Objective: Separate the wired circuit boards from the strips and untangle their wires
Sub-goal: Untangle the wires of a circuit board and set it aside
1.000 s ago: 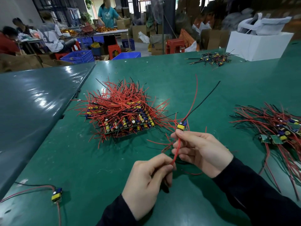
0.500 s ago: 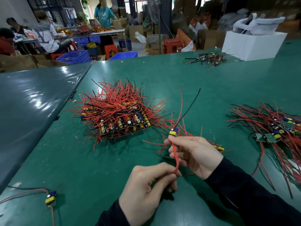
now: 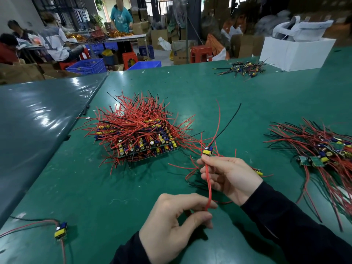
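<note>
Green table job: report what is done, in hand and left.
Done: one separated yellow-and-blue wired board lies at the near left. In hand: the right hand holds another small board while the left hand pinches its red wire. Left: the big central heap of red-wired board strips.

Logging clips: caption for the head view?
Both hands stretch one board's red wire above the green table.

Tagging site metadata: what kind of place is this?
Most likely a small electronics assembly workshop: piles of wired circuit boards on a green work table, other workers at a bench behind, stacked cardboard boxes.
</note>
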`<action>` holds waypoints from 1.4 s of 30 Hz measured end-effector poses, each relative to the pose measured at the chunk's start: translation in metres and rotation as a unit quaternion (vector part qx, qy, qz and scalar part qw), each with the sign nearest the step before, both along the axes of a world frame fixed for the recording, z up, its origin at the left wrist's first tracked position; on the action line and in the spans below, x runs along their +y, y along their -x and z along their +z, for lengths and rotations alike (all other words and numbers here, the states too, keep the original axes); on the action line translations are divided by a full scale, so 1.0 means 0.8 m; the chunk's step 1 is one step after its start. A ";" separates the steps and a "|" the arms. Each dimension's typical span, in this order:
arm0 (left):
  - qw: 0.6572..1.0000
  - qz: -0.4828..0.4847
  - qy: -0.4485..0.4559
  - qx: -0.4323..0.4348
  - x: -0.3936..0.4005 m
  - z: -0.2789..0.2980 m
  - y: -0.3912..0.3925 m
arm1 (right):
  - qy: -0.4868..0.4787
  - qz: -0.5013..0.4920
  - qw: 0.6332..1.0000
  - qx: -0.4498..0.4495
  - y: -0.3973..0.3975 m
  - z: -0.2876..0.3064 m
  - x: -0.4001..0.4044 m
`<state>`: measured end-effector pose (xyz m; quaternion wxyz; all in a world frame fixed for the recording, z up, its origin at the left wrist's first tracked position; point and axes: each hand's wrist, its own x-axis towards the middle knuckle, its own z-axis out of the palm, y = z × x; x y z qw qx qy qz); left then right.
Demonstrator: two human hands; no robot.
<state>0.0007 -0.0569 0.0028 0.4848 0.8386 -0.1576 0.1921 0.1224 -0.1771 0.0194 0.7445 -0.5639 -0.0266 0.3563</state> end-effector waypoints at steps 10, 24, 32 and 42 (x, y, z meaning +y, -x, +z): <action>1.000 -0.001 0.007 0.028 -0.001 -0.001 0.002 | -0.006 -0.032 0.999 0.008 -0.002 0.001 -0.001; 0.992 -0.059 0.020 0.108 0.001 0.008 0.005 | -0.004 -0.002 0.999 -0.043 0.007 0.003 0.001; 0.909 -0.012 0.307 0.280 0.018 0.013 -0.001 | -0.030 0.072 0.972 -0.222 0.022 0.002 0.002; 0.891 0.026 0.399 0.215 0.007 0.000 -0.006 | -0.035 0.055 0.962 -0.266 0.037 -0.008 0.008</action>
